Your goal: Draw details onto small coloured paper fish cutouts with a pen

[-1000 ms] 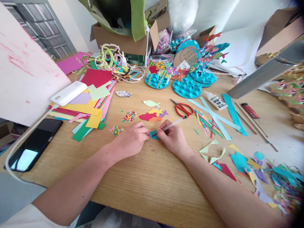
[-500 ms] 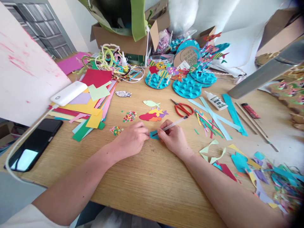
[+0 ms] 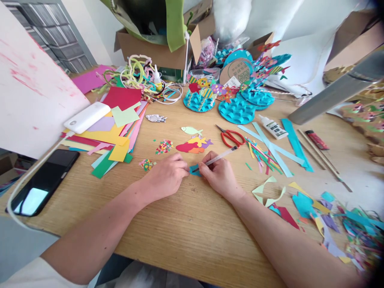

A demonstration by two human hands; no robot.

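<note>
Closed around a slim pen with a clear barrel, my right hand rests on the table. The pen's tip meets a small blue paper piece. My left hand has its fingers pinched at the left edge of that blue paper; they partly cover it. Just beyond lie paper fish cutouts in red, yellow, orange and purple, overlapping. A pale green paper fish with a drawn eye and gill line lies above them. Left of these are two small piles of paper bits.
Red-handled scissors, paper strips and a glue bottle lie to the right. Paper scraps cover the right front. Coloured paper sheets, a power bank and a phone are left. Blue egg-tray pieces stand behind.
Almost nothing differs. Both hands keep their places, and the pen stays on the blue paper with its angle nearly the same.
</note>
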